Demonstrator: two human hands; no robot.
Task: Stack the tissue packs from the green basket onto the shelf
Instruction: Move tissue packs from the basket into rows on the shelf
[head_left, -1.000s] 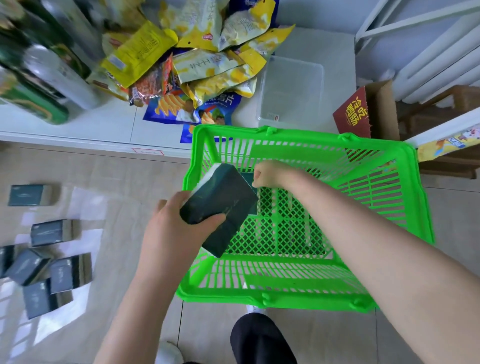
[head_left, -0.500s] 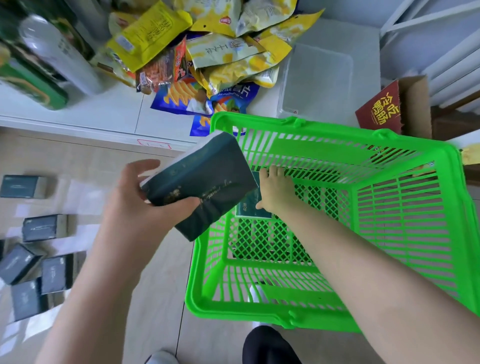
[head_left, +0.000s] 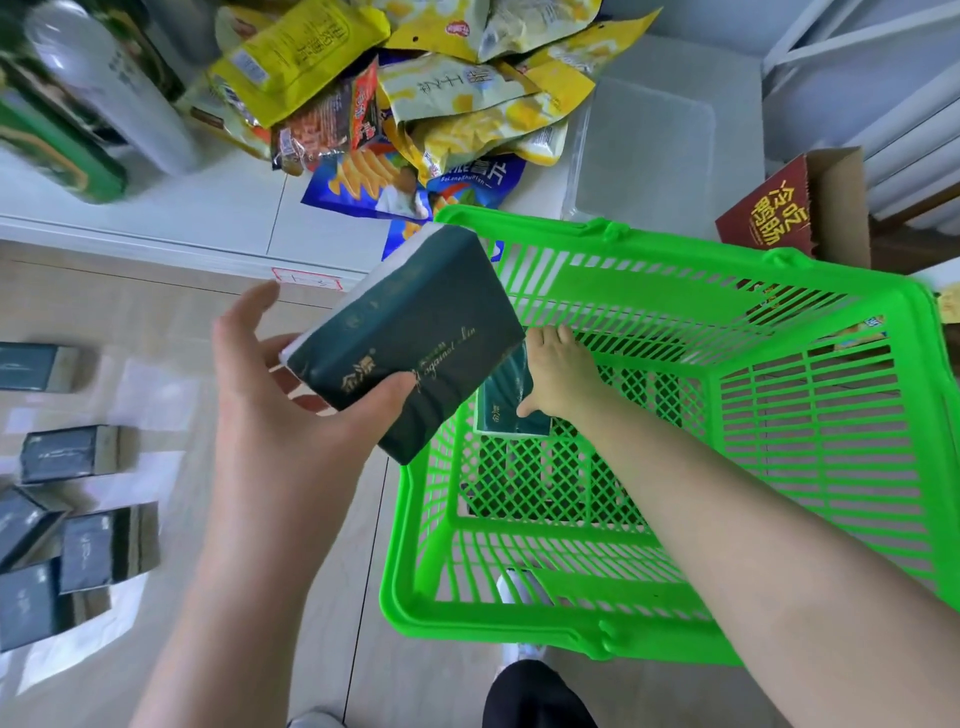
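A pale tiled floor (head_left: 156, 322) meets a white shelf (head_left: 223, 208) loaded with snack bags (head_left: 447, 98). The green basket (head_left: 779, 415) stands on the floor. The left hand (head_left: 291, 395) grips one dark tissue pack (head_left: 415, 338) above its rim. The right hand (head_left: 558, 379) presses on a second tissue pack (head_left: 506, 410) inside, partly hidden; whether it grips is unclear.

One head-worn view — looking steeply down, close over the green basket (head_left: 675, 644).

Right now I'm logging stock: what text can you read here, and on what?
"金源": pack in the left hand.
"冷吃鸭肠": red box.
"甜玉米": pale snack bag.
Script on the pack, the pack under the right hand, other bags, floor packs: unreadable.
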